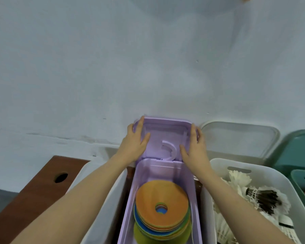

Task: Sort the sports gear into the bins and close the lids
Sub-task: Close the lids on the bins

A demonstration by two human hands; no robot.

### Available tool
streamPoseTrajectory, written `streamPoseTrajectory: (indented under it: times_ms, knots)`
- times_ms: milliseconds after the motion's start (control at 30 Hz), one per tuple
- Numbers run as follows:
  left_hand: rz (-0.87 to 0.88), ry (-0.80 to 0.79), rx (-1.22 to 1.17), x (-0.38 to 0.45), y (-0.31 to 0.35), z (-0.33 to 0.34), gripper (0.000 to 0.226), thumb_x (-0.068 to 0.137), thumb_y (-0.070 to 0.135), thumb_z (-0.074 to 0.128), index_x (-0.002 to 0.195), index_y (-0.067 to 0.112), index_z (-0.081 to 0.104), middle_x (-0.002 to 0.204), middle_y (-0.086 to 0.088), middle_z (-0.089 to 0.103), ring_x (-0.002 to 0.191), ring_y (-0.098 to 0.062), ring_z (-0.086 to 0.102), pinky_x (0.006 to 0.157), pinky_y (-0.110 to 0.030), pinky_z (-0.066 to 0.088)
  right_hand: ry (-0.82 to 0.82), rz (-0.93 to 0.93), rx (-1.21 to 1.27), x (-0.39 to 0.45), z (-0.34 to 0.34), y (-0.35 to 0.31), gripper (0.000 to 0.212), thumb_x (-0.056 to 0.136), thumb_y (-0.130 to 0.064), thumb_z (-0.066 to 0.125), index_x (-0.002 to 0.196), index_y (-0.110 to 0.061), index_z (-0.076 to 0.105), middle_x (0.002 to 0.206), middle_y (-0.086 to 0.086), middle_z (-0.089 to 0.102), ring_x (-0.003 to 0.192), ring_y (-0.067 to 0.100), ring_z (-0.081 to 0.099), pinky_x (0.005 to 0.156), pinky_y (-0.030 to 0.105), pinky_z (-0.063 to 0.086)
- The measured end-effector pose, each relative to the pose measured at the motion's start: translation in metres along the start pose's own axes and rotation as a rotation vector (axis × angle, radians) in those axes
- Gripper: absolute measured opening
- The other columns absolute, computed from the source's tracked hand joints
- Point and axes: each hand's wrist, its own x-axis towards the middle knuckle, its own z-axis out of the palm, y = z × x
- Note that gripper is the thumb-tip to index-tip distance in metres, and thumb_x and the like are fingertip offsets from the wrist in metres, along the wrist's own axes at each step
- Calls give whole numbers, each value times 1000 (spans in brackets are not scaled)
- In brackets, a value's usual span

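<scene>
- head view: purple lid [163, 136] stands raised at the far end of the purple bin [161, 170].
- left hand [136, 143] and right hand [194, 147] grip its side edges, fingers lightly curled.
- one stack of disc cones [163, 208] inside; two white bins flank it.

No readable text, labels, brands or numbers anywhere: none on the bins, lids, discs, shuttlecocks or wall.
</scene>
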Motion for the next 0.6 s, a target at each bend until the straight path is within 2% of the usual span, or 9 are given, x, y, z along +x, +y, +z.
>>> streamPoseTrajectory:
  times_ms: [200,367,533,600]
  knots:
    - [-20,104,-120,-12,5,-2,57,97,39,38,147,35,11,142,-10,25,111,-28,53,92,-32,40,50,-23,38,-1,1,-11,73,87,-10,57,148,-9,16,148,25,19,133,42,27,110,42,24]
    - [49,194,-134,-23,16,-22,55,98,35,37,148,32,14,143,-10,25,108,-27,53,88,-24,37,132,-73,21,-2,-17,-32,72,88,-12,56,149,-14,17,147,24,21,131,41,31,108,48,32]
    - [133,282,-189,-39,30,-56,51,98,32,38,146,30,21,143,-11,23,120,-28,46,95,-26,36,219,-120,7,-12,-45,-62,68,88,-19,53,148,-14,20,145,23,25,128,40,36,105,48,36]
    - [161,299,-191,-51,35,-67,49,98,32,39,145,26,25,148,-10,18,122,-29,46,93,-28,39,237,-130,4,-22,-56,-72,67,87,-25,50,147,-13,22,141,24,29,123,40,41,102,48,39]
